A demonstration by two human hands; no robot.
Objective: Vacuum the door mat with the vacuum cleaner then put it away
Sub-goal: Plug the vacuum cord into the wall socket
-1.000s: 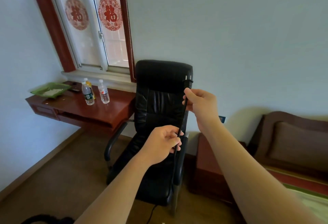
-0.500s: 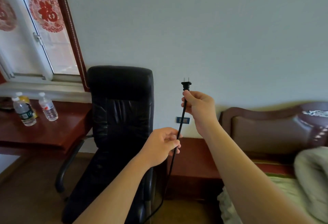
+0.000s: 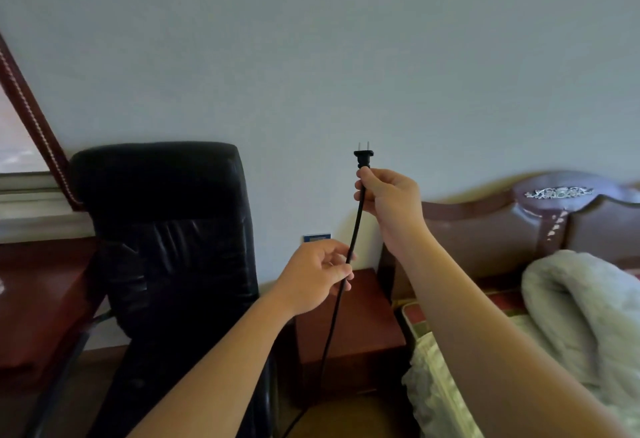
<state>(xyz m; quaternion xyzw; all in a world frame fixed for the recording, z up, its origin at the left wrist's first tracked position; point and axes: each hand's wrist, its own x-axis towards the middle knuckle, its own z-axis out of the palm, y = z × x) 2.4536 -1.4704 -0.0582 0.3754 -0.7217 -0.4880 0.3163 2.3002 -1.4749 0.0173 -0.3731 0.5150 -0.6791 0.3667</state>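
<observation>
A black power cord runs up from the floor to a black two-pin plug, whose pins point up. My right hand grips the cord just under the plug. My left hand pinches the same cord lower down. A small wall socket sits on the wall just above my left hand. The vacuum cleaner and the door mat are out of sight.
A black leather office chair stands at the left, beside a red-brown desk. A red-brown nightstand is under the socket. The bed's headboard and a rolled grey blanket fill the right side.
The view has swung to the right: the window and bottles have left the frame and the bed has come in. Both hands keep their hold on the cord.
</observation>
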